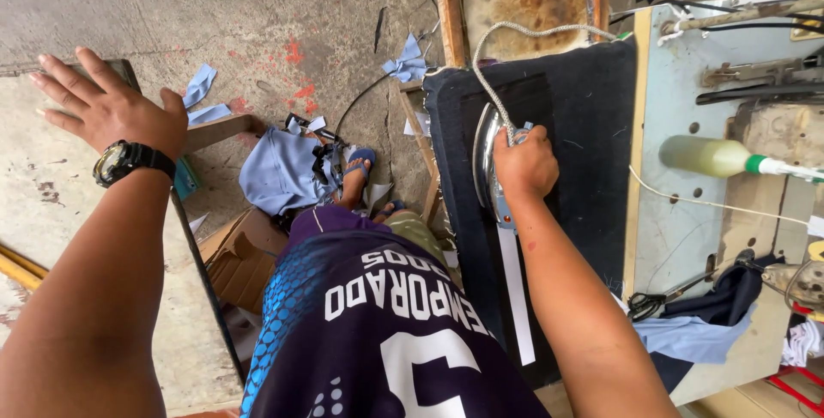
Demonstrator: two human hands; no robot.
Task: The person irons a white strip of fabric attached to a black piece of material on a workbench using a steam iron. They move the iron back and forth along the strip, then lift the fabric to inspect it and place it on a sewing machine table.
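The right hand [525, 163] has its fingers wrapped tight around the handle of a metal iron [487, 160], which stands on the dark padded table [584, 126]; the hand hides most of the iron. Its braided cord [493, 49] loops away toward twelve o'clock. At nine o'clock, the left hand [112, 107], wearing a black wristwatch [124, 161], rests flat with fingers spread, holding nothing, on a worn pale table [51, 212].
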